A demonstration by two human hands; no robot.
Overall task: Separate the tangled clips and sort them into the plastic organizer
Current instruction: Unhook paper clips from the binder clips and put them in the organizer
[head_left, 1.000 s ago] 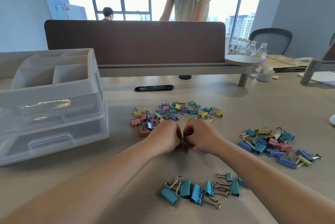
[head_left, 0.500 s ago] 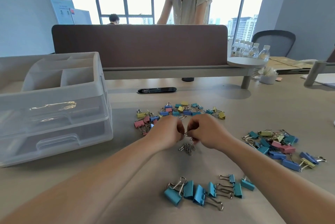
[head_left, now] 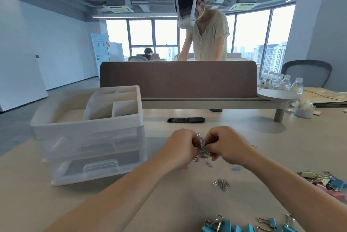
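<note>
My left hand and my right hand are raised above the table with fingers curled, pinching a small tangle of clips between them. A bunch of silver paper clips lies on the table below. A row of blue binder clips shows at the bottom edge. Mixed coloured binder clips lie at the right. The translucent plastic organizer, with open top compartments and two drawers, stands to the left.
A brown desk divider runs across the back, with a person in a headset standing behind it. A black cable slot is in the tabletop. Water bottles and a round shelf sit at the right.
The view has tilted upward, so the far clip pile is hidden behind my hands. Both hands have lifted with the tangle. A bunch of silver clips dropped onto the table.
</note>
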